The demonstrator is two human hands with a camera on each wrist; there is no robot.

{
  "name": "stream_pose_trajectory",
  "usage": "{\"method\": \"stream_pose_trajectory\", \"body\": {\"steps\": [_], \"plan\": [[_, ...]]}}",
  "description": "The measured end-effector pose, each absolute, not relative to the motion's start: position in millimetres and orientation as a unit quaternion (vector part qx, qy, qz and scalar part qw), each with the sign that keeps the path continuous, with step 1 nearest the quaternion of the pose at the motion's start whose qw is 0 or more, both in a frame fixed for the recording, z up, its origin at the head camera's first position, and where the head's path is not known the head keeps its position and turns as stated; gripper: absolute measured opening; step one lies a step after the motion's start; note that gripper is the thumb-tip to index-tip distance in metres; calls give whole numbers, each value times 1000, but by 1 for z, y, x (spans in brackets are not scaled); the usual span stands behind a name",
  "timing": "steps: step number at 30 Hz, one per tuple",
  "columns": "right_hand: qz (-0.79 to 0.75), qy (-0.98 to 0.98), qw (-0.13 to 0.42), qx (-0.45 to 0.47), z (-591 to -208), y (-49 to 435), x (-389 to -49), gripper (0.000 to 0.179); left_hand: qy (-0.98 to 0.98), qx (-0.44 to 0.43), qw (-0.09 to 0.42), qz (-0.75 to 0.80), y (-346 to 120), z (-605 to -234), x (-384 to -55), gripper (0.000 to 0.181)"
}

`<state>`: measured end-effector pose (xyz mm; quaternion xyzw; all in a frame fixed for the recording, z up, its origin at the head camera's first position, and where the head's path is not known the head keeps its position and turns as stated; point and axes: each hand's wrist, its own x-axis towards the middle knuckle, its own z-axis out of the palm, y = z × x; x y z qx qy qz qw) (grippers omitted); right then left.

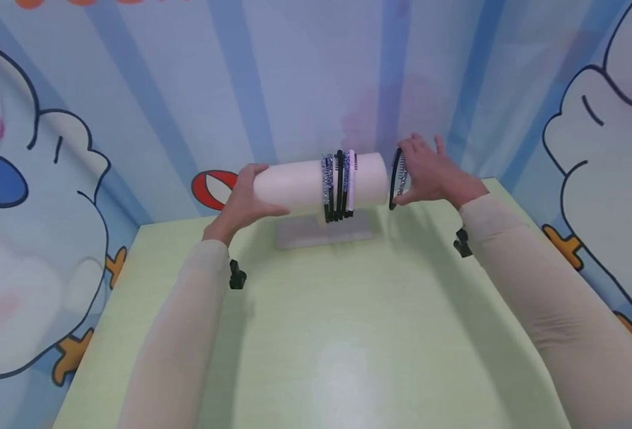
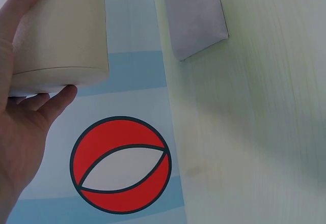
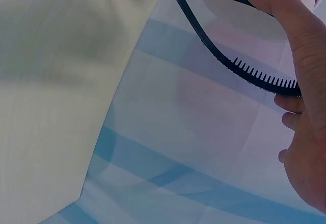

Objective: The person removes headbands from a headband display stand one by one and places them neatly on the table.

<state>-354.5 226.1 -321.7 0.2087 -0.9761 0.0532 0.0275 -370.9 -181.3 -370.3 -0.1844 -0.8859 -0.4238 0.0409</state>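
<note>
A white cylindrical headband stand point(image 1: 294, 186) lies crosswise on a flat base point(image 1: 321, 235). My left hand point(image 1: 240, 199) grips its left end, thumb in front; in the left wrist view fingertips point(image 2: 65, 98) curl under the end face. Several headbands point(image 1: 339, 187), black, glittery and pale pink, sit side by side round the roll, right of its middle. Just off the roll's right end, my right hand point(image 1: 430, 170) pinches a black toothed headband point(image 1: 393, 187) with glitter. In the right wrist view this headband point(image 3: 216, 56) has its free ends pointing away from the hand.
The pale green table point(image 1: 321, 333) extends from the stand toward me. Behind it hangs a blue striped backdrop point(image 1: 316, 77) with cartoon figures at both sides. A small black device point(image 1: 237, 275) shows at the left wrist, another point(image 1: 462, 243) at the right.
</note>
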Motion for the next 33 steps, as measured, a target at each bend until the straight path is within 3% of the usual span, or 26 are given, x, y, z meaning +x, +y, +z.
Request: {"method": "stream_pose_trajectory", "body": {"steps": [18,33], "plan": [[-9,-983,-63,175,-334,230,-350,121,-882,-189,39,-431,-183,-372,-371,104],[-43,-980,-80,176,-374,231,-348,112,-882,-193,47,-427,-182,-374,-371,103]]}}
